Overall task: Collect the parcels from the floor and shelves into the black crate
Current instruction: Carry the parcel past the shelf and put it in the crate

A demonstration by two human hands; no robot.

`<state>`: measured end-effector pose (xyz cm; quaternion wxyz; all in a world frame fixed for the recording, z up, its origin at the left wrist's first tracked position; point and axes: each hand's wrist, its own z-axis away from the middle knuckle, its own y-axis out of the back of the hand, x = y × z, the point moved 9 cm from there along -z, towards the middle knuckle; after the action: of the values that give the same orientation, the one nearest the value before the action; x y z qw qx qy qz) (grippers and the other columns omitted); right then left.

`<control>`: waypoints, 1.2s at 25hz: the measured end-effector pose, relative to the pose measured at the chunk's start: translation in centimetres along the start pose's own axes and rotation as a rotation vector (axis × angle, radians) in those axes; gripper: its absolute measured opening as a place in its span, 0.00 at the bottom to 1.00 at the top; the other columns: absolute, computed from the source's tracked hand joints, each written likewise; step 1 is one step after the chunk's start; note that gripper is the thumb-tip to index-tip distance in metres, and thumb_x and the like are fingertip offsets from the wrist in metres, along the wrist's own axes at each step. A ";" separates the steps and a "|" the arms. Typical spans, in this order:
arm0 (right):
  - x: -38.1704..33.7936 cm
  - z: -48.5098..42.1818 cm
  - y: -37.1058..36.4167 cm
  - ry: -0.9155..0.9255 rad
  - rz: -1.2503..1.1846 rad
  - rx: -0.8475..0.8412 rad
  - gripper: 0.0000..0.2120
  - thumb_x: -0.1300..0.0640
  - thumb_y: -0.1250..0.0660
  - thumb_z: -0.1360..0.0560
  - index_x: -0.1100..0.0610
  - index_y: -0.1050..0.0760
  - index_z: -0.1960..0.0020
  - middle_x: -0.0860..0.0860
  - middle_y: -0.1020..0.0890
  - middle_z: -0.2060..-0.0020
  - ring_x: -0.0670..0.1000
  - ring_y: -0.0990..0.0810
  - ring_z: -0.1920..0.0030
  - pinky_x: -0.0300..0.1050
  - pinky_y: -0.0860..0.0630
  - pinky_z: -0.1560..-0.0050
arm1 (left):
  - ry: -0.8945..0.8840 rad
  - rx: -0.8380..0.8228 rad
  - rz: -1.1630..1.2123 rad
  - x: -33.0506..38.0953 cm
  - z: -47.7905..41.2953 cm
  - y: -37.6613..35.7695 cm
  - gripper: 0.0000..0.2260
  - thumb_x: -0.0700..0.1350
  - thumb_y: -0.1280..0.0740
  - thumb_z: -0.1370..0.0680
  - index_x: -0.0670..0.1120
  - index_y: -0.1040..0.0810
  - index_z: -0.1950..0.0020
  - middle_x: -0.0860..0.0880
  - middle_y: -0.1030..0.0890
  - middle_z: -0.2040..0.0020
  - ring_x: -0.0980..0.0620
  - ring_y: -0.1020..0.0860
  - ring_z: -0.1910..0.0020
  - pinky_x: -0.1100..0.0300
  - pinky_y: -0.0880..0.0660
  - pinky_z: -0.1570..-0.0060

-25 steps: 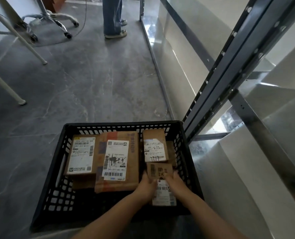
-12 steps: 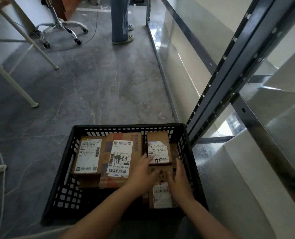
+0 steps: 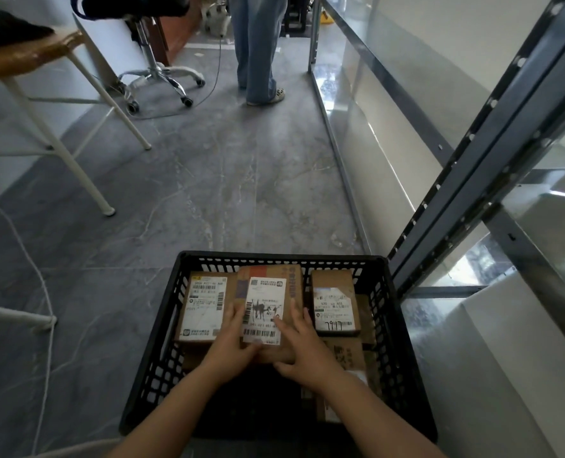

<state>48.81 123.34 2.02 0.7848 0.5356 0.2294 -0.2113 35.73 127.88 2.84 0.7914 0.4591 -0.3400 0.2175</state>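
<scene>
The black crate point(image 3: 162, 342) stands on the grey floor next to the shelving and holds several brown cardboard parcels with white labels. A left parcel point(image 3: 205, 305), a large middle parcel point(image 3: 267, 285) and a small right parcel point(image 3: 335, 302) lie side by side. Another parcel point(image 3: 347, 355) lies at the front right, partly under my right arm. My left hand point(image 3: 231, 345) holds the middle parcel at its near left edge. My right hand point(image 3: 304, 348) holds it at the near right, with fingers on top and thumb at the near edge.
A dark metal shelf upright point(image 3: 472, 160) rises right beside the crate. A person's legs point(image 3: 258, 51) stand at the far end of the aisle. A stool with white legs point(image 3: 76, 160), an office chair base point(image 3: 158, 81) and a white cord point(image 3: 43, 292) are on the left.
Both hands left the small front-right parcel and moved left onto the large middle parcel. The view has tilted up, showing more of the aisle.
</scene>
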 end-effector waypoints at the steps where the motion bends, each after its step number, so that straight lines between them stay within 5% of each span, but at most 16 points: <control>1: 0.3 -0.1 0.1 0.001 -0.021 -0.015 0.41 0.51 0.31 0.29 0.45 0.51 0.24 0.43 0.73 0.31 0.52 0.70 0.27 0.52 0.52 0.26 | -0.007 -0.012 0.003 -0.3 -0.3 0.0 0.37 0.44 0.32 0.25 0.49 0.51 0.23 0.48 0.53 0.22 0.50 0.51 0.24 0.51 0.49 0.25; 5: 0.4 0.0 -0.2 -0.028 -0.007 -0.027 0.43 0.43 0.32 0.31 0.42 0.54 0.25 0.43 0.72 0.30 0.53 0.69 0.26 0.53 0.57 0.27 | -0.001 0.052 0.073 0.4 -0.2 0.2 0.34 0.45 0.33 0.25 0.49 0.46 0.23 0.49 0.50 0.22 0.48 0.46 0.25 0.48 0.40 0.28; 8: -1.6 0.0 4.5 -0.066 -0.077 0.091 0.44 0.35 0.36 0.31 0.43 0.55 0.24 0.45 0.62 0.24 0.52 0.66 0.25 0.53 0.59 0.27 | 0.058 0.157 0.222 4.9 -0.6 3.5 0.30 0.48 0.34 0.23 0.47 0.43 0.24 0.46 0.44 0.23 0.46 0.38 0.27 0.51 0.29 0.37; 11: -5.7 0.2 15.7 -0.142 -0.248 0.198 0.40 0.39 0.34 0.29 0.46 0.51 0.24 0.47 0.50 0.23 0.47 0.51 0.25 0.46 0.46 0.28 | 0.179 0.135 0.464 14.0 -0.9 10.3 0.33 0.51 0.35 0.23 0.44 0.47 0.23 0.44 0.42 0.24 0.45 0.38 0.27 0.55 0.33 0.36; 15: -19.5 1.0 40.3 -0.067 -0.381 0.390 0.43 0.47 0.28 0.30 0.54 0.49 0.24 0.55 0.38 0.26 0.51 0.37 0.28 0.42 0.37 0.32 | -0.096 0.193 0.333 36.1 1.1 31.6 0.29 0.51 0.35 0.23 0.43 0.40 0.26 0.44 0.34 0.28 0.54 0.32 0.38 0.69 0.34 0.48; 19: -36.5 6.7 64.1 0.124 -0.386 0.540 0.41 0.45 0.29 0.30 0.51 0.47 0.24 0.52 0.35 0.28 0.51 0.34 0.30 0.39 0.37 0.40 | -0.310 0.313 0.169 55.7 8.4 51.3 0.30 0.53 0.37 0.23 0.46 0.42 0.25 0.46 0.37 0.26 0.47 0.35 0.30 0.59 0.37 0.37; 22: -49.6 14.5 79.3 0.240 -0.373 0.625 0.40 0.44 0.30 0.30 0.52 0.45 0.25 0.53 0.36 0.27 0.54 0.33 0.30 0.45 0.34 0.38 | -0.451 0.287 0.201 68.6 16.8 61.7 0.25 0.50 0.36 0.23 0.44 0.36 0.28 0.42 0.30 0.31 0.43 0.30 0.34 0.50 0.33 0.34; 26: -61.9 24.5 91.0 0.361 -0.349 0.702 0.30 0.42 0.31 0.30 0.43 0.37 0.31 0.52 0.32 0.29 0.51 0.28 0.39 0.40 0.33 0.46 | -0.589 0.330 0.122 80.6 28.0 71.3 0.24 0.53 0.35 0.24 0.44 0.33 0.31 0.42 0.26 0.36 0.43 0.27 0.37 0.45 0.31 0.35; 30: -67.1 28.8 92.3 0.431 -0.320 0.666 0.37 0.44 0.31 0.29 0.48 0.45 0.25 0.53 0.36 0.27 0.54 0.33 0.31 0.49 0.34 0.34 | -0.679 0.402 0.049 85.2 35.7 74.1 0.30 0.55 0.36 0.24 0.45 0.40 0.26 0.43 0.34 0.28 0.47 0.33 0.33 0.57 0.35 0.39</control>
<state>51.90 133.20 119.19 0.4604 0.7492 0.3878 -0.2763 32.42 135.26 121.01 0.5229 0.6427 -0.5436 0.1344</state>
